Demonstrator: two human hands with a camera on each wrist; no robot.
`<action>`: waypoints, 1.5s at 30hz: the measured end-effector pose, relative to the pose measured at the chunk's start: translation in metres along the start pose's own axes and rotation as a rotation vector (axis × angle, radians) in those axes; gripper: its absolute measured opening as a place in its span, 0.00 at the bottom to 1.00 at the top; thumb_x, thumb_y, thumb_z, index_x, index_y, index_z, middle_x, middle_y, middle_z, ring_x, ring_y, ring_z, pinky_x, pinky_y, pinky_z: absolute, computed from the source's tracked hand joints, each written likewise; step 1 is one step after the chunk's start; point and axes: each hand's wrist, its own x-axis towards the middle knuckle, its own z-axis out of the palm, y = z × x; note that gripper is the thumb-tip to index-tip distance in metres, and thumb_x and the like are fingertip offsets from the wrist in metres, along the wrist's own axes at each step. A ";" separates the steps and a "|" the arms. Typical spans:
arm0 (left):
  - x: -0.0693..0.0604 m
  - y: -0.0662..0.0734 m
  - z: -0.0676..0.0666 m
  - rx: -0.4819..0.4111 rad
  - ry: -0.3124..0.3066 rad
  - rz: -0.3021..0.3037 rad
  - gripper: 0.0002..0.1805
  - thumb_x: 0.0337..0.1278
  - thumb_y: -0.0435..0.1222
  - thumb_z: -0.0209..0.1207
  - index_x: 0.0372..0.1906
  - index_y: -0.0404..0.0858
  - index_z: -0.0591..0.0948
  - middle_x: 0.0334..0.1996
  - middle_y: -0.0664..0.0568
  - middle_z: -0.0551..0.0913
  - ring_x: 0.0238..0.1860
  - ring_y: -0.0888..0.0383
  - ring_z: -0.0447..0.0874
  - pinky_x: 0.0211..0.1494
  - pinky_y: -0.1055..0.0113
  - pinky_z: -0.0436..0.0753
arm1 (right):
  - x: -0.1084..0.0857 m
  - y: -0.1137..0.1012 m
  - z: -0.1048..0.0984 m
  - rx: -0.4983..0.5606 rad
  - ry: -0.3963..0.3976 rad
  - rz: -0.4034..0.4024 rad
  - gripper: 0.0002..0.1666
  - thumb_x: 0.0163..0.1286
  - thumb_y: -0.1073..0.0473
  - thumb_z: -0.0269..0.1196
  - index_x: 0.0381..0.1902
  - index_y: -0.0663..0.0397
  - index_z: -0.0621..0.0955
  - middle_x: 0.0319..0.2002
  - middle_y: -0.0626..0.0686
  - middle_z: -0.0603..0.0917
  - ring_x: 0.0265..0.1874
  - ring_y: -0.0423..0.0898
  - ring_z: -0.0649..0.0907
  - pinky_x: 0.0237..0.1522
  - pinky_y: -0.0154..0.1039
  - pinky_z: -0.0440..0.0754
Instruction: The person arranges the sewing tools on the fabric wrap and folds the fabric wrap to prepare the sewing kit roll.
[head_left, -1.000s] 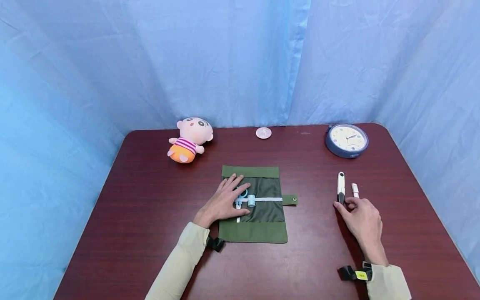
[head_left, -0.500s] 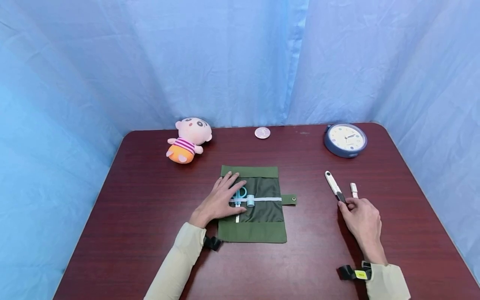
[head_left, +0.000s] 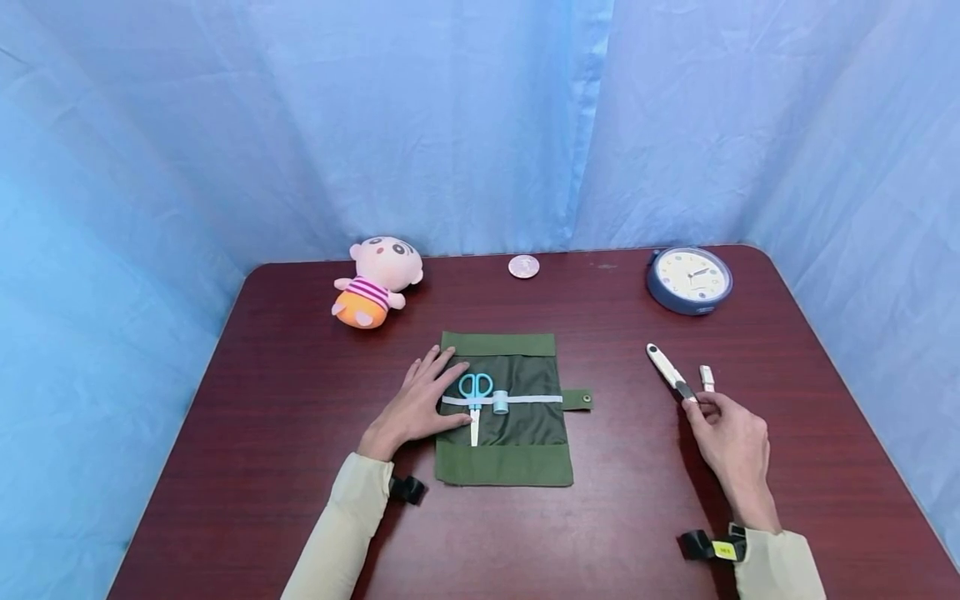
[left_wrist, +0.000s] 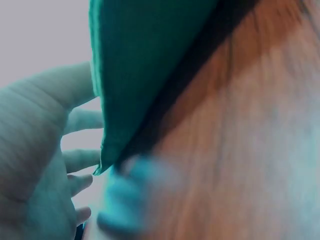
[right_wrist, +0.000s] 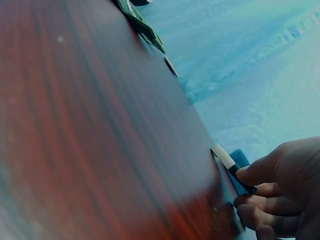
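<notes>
A green fabric tool roll (head_left: pixel 525 467) lies unfolded on the table. Its white elastic band (head_left: pixel 536 399) crosses blue-handled scissors (head_left: pixel 476 386) and a small light-blue cylinder (head_left: pixel 500 403). My left hand (head_left: pixel 416 402) rests with spread fingers over the roll's left edge, thumb by the scissor blades. Farther right, my right hand (head_left: pixel 730 440) pinches the dark end of a slim white-and-black utility knife (head_left: pixel 663 364) between thumb and fingers. The knife slants up to the left. In the right wrist view the knife (right_wrist: pixel 226 157) juts out past my thumb; my palm hides its rear end.
A small white object (head_left: pixel 707 377) lies just beyond my right hand, partly covered. At the back stand a plush doll (head_left: pixel 372 283), a pale round disc (head_left: pixel 523 267) and a blue-rimmed clock (head_left: pixel 690 281). Blue curtains (head_left: pixel 450 125) border the table (head_left: pixel 300 417).
My left hand has slid left, uncovering the scissors. My right hand has turned the knife from upright to slanting left, and shifted slightly right and down.
</notes>
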 end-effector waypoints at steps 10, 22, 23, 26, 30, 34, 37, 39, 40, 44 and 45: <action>0.000 -0.005 0.001 -0.021 -0.036 -0.004 0.42 0.56 0.55 0.68 0.74 0.45 0.69 0.80 0.43 0.54 0.82 0.40 0.44 0.80 0.37 0.49 | 0.001 0.001 -0.002 0.125 0.044 -0.001 0.13 0.65 0.60 0.68 0.44 0.63 0.86 0.31 0.62 0.90 0.20 0.06 0.63 0.33 0.24 0.66; 0.000 -0.009 0.004 -0.021 -0.052 -0.016 0.41 0.56 0.55 0.67 0.73 0.45 0.70 0.81 0.43 0.53 0.82 0.40 0.44 0.81 0.38 0.48 | 0.011 0.006 -0.011 0.228 0.063 0.094 0.12 0.63 0.59 0.70 0.44 0.58 0.88 0.20 0.22 0.78 0.19 0.10 0.71 0.37 0.19 0.65; 0.000 -0.009 0.004 -0.021 -0.051 -0.016 0.40 0.56 0.55 0.67 0.73 0.45 0.70 0.81 0.43 0.54 0.82 0.40 0.44 0.81 0.37 0.48 | 0.012 0.006 -0.013 0.232 0.064 0.110 0.12 0.64 0.58 0.70 0.44 0.57 0.88 0.20 0.16 0.73 0.19 0.11 0.72 0.36 0.19 0.67; 0.000 -0.008 0.004 -0.021 -0.052 -0.022 0.41 0.56 0.55 0.67 0.73 0.45 0.70 0.81 0.44 0.53 0.82 0.40 0.44 0.81 0.38 0.48 | 0.017 0.007 -0.017 0.267 0.072 0.134 0.13 0.64 0.57 0.70 0.44 0.56 0.88 0.19 0.12 0.70 0.19 0.13 0.73 0.33 0.20 0.67; 0.000 -0.008 0.004 -0.022 -0.048 -0.023 0.41 0.56 0.55 0.67 0.73 0.45 0.70 0.81 0.44 0.54 0.82 0.40 0.44 0.81 0.38 0.48 | 0.024 0.008 -0.021 0.314 0.083 0.159 0.14 0.64 0.56 0.70 0.46 0.55 0.89 0.18 0.13 0.72 0.18 0.15 0.75 0.27 0.17 0.69; 0.000 -0.009 0.005 -0.021 -0.039 -0.017 0.40 0.56 0.55 0.68 0.72 0.45 0.71 0.81 0.44 0.54 0.82 0.40 0.45 0.81 0.38 0.48 | 0.034 0.007 -0.023 0.333 0.082 0.197 0.16 0.65 0.54 0.69 0.48 0.54 0.88 0.20 0.13 0.72 0.20 0.15 0.76 0.25 0.16 0.70; 0.000 -0.009 0.005 -0.021 -0.038 -0.015 0.41 0.56 0.55 0.68 0.72 0.45 0.71 0.81 0.44 0.54 0.82 0.40 0.45 0.81 0.38 0.48 | 0.041 0.006 -0.025 0.369 0.072 0.247 0.17 0.65 0.53 0.69 0.49 0.55 0.88 0.20 0.15 0.75 0.22 0.16 0.78 0.26 0.16 0.72; 0.000 -0.009 0.005 -0.020 -0.036 -0.012 0.41 0.55 0.55 0.68 0.72 0.45 0.71 0.81 0.44 0.55 0.82 0.40 0.45 0.81 0.37 0.49 | 0.047 0.006 -0.026 0.416 0.062 0.290 0.18 0.65 0.53 0.69 0.50 0.54 0.88 0.20 0.17 0.77 0.22 0.18 0.80 0.26 0.17 0.74; 0.000 -0.009 0.005 -0.019 -0.036 -0.012 0.41 0.55 0.55 0.68 0.72 0.45 0.71 0.81 0.44 0.54 0.82 0.40 0.45 0.81 0.38 0.48 | 0.050 0.006 -0.026 0.455 0.057 0.314 0.18 0.65 0.53 0.69 0.50 0.54 0.88 0.21 0.19 0.78 0.21 0.20 0.81 0.26 0.17 0.75; 0.000 -0.009 0.006 -0.017 -0.036 -0.012 0.41 0.55 0.55 0.68 0.72 0.45 0.71 0.81 0.44 0.54 0.82 0.40 0.45 0.81 0.38 0.48 | 0.063 0.009 -0.024 0.667 0.065 0.380 0.16 0.65 0.59 0.69 0.50 0.58 0.87 0.22 0.26 0.84 0.20 0.27 0.85 0.26 0.19 0.79; 0.000 -0.009 0.006 -0.014 -0.038 -0.013 0.41 0.55 0.55 0.68 0.73 0.45 0.71 0.81 0.44 0.54 0.82 0.40 0.45 0.81 0.38 0.48 | 0.066 0.010 -0.023 0.743 0.068 0.397 0.15 0.65 0.61 0.69 0.49 0.59 0.87 0.23 0.28 0.85 0.20 0.29 0.86 0.26 0.20 0.80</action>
